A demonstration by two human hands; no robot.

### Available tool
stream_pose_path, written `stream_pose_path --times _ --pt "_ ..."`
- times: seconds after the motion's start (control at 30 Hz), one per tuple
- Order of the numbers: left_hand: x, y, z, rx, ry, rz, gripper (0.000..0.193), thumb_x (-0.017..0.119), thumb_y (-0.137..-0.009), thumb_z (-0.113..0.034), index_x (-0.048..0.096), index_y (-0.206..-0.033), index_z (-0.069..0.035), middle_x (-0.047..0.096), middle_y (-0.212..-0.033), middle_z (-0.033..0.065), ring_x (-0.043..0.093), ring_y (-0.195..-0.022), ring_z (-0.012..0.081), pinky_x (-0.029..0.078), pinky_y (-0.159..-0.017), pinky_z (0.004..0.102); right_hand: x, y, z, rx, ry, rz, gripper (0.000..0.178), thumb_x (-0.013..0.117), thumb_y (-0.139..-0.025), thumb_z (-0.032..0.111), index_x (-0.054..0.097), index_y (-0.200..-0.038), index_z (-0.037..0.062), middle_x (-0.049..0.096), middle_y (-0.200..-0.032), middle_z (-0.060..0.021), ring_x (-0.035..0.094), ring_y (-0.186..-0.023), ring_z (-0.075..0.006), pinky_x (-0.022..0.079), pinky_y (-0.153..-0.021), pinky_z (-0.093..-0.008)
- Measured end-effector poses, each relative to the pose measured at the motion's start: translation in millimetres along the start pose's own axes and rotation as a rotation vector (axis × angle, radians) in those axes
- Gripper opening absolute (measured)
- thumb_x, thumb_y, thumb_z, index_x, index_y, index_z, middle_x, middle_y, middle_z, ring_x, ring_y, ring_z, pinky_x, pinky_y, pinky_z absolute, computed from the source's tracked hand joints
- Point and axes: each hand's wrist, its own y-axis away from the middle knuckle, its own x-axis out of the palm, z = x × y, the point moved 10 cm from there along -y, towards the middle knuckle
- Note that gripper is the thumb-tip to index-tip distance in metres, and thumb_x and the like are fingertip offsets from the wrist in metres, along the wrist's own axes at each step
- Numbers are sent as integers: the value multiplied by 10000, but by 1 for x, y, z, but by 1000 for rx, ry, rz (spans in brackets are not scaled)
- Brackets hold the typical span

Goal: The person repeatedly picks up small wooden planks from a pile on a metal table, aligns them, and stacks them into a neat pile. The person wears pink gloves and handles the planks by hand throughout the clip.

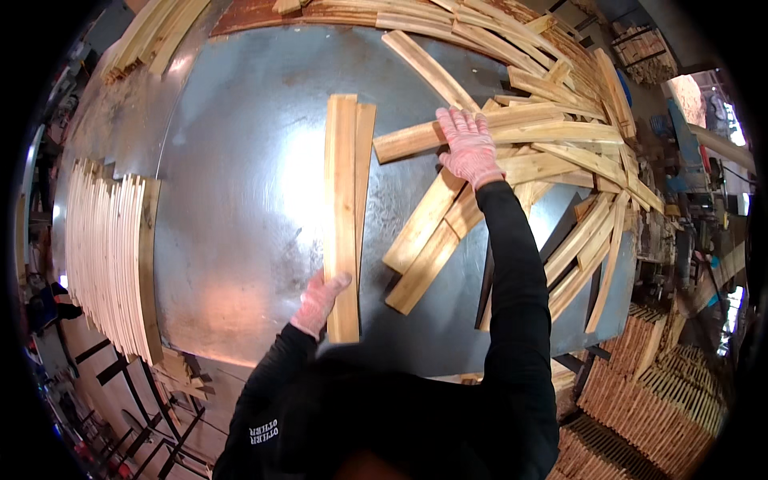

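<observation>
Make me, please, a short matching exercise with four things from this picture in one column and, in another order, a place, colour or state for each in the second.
Column one
1. Left hand
2. Right hand
3. Thin wooden slats
4. Sleeves

Column two
A. Laid over loose boards
B. Black
C. Holding a long board close to its nearer end
D. Packed side by side, left of both hands

Right pairs: 1-C, 2-A, 3-D, 4-B
</observation>
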Motion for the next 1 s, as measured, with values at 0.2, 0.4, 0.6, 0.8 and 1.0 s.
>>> stream_pose_path --times 0.2,0.4,0.6,0.8,1.0 --pt "-39 24 12 8 46 -184 493 725 -894 -313 615 -1264 -6 684 -1027 65 627 -916 151 524 -828 327 45 -60 25 -148 67 265 618 613 -877 194 472 -1476 142 544 -1452 -129 465 -1390 -326 269 -1207 -465" --pt "-59 31 44 -163 469 22 775 648 -916 -597 473 -1425 -40 642 -1238 108 666 -1065 240 550 -938 423 -87 57 180 -821 -496 -657 507 582 -849 189 593 -1356 199 630 -1295 -108 610 -1209 -289 427 -1128 -502" --pt "-21 27 17 -136 547 60 761 711 -897 -479 439 -1427 -7 617 -1249 140 654 -1104 253 565 -933 423 -63 62 281 -762 -565 -436 482 512 -909 168 552 -1389 174 637 -1276 -114 547 -1301 -300 315 -1203 -532" --pt "-43 25 28 -56 390 -18 747 750 -841 -430 480 -1349 45 645 -1096 153 686 -972 267 596 -819 398 -83 -99 31 -231 -81 -387 801 840 -566 379 569 -1256 78 620 -1171 -139 574 -1104 -345 391 -976 -511" --pt "-106 62 6 -67 262 -313 632 694 -828 -334 553 -1302 60 684 -975 142 703 -845 252 599 -755 378 78 -89 -139 164 57 340 1294 896 -560 549 226 -1574 102 508 -1457 -213 452 -1380 -399 351 -1139 -504"
